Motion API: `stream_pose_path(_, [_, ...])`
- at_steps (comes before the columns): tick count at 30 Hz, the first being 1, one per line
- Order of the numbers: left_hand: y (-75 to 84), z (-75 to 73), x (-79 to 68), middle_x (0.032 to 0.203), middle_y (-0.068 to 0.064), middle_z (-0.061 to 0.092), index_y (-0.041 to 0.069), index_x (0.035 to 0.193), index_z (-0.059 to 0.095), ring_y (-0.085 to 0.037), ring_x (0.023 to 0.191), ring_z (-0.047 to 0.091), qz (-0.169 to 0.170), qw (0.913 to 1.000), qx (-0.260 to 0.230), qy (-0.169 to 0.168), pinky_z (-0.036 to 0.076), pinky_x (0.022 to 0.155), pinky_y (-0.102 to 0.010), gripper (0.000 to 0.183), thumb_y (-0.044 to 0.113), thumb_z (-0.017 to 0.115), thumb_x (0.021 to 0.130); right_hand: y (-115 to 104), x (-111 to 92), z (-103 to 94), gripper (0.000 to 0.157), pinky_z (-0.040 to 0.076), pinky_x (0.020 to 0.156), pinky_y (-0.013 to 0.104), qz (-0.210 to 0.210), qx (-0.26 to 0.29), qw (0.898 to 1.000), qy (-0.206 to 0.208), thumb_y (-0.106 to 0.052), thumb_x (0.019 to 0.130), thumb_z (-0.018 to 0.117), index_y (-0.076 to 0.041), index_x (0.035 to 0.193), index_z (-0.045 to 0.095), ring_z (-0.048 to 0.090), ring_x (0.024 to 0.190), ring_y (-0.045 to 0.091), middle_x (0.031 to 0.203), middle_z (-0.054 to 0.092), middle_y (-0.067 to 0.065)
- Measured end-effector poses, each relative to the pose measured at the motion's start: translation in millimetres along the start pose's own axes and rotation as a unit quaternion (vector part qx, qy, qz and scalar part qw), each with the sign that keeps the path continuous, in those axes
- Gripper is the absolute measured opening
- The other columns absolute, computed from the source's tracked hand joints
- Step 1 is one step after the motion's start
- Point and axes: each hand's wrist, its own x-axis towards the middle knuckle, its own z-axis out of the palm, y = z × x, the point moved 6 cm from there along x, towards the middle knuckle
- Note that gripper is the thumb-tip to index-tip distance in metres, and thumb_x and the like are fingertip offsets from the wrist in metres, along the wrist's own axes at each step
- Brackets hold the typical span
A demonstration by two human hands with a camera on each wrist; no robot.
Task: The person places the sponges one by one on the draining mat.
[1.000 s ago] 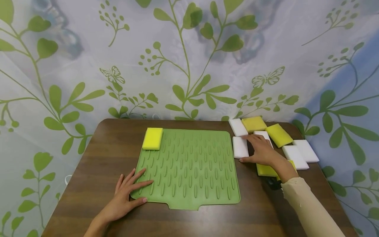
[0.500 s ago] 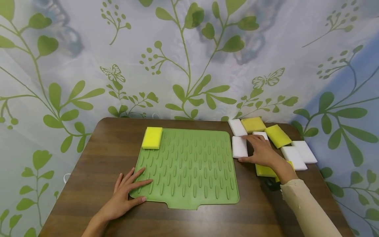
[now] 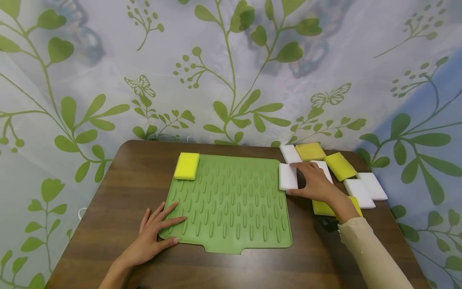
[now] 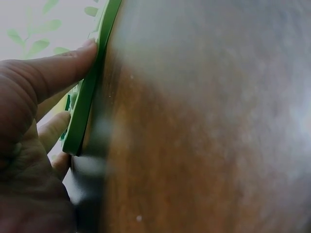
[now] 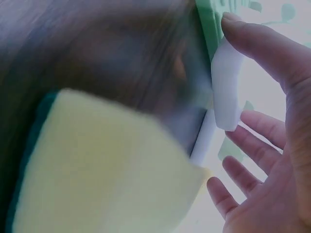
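My right hand (image 3: pixel 317 182) pinches a white sponge (image 3: pixel 288 177) between thumb and fingers at the right edge of a green ridged mat (image 3: pixel 231 200). In the right wrist view the white sponge (image 5: pixel 227 90) is seen edge-on, its ends between thumb and fingertips, beside the green rim. My left hand (image 3: pixel 149 239) rests with spread fingers on the mat's lower left corner. The left wrist view has the left thumb (image 4: pixel 63 70) lying along the mat's edge. A bright yellow sponge (image 3: pixel 187 165) lies on the mat's upper left corner.
Right of the mat lie several more white and yellow sponges, among them a yellow one (image 3: pixel 340 165) at the back and a white one (image 3: pixel 359 193). Another yellow sponge (image 5: pixel 107 160) with a dark green layer is under the right wrist. A leaf-patterned cloth (image 3: pixel 231 72) hangs behind the brown table (image 3: pixel 108 204).
My right hand has moved the white sponge a little left, from beside the mat to over its right edge. My left hand stays in place on the mat.
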Motion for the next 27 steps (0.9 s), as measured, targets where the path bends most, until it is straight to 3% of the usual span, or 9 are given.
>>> stream_pose_path(5, [-0.5, -0.5, 0.0, 0.174, -0.016, 0.039, 0.027, 0.148, 0.067, -0.019, 0.172, 0.003, -0.002, 1.0, -0.001, -0.001, -0.011, 0.126, -0.073, 0.057, 0.027, 0.084, 0.094, -9, 9, 5.6, 0.099, 0.034, 0.112, 0.074, -0.015, 0.0, 1.0, 0.003, -0.057, 0.082, 0.09, -0.009, 0.159, 0.049, 0.04, 0.145, 0.047, 0.159, 0.053, 0.021])
stream_pose_path(11, [-1.7, 0.0, -0.4, 0.174, -0.016, 0.038, 0.027, 0.148, 0.067, -0.024, 0.172, 0.004, -0.002, 1.0, -0.001, -0.001, -0.01, 0.125, -0.075, 0.057, 0.026, 0.084, 0.094, -22, 19, 10.8, 0.099, 0.028, 0.119, 0.075, -0.034, 0.004, 0.999, 0.004, -0.056, 0.082, 0.091, -0.008, 0.159, 0.049, 0.041, 0.147, 0.048, 0.159, 0.053, 0.022])
stream_pose_path(18, [-2.2, -0.1, 0.1, 0.175, -0.016, 0.038, 0.028, 0.148, 0.067, -0.024, 0.171, 0.003, -0.006, 1.0, -0.007, -0.002, -0.008, 0.122, -0.08, 0.057, 0.026, 0.084, 0.094, -41, 28, 15.7, 0.1, 0.03, 0.12, 0.076, -0.038, 0.017, 0.999, -0.006, -0.056, 0.083, 0.09, -0.011, 0.161, 0.047, 0.037, 0.151, 0.049, 0.162, 0.05, 0.021])
stream_pose_path(27, [-1.7, 0.0, 1.3, 0.174, -0.016, 0.038, 0.029, 0.149, 0.067, -0.026, 0.172, 0.005, -0.007, 1.0, -0.005, -0.004, -0.01, 0.125, -0.075, 0.058, 0.028, 0.084, 0.093, -62, 41, 22.3, 0.101, 0.03, 0.12, 0.076, -0.042, 0.034, 0.998, -0.014, -0.057, 0.083, 0.09, -0.016, 0.163, 0.044, 0.036, 0.153, 0.047, 0.164, 0.047, 0.018])
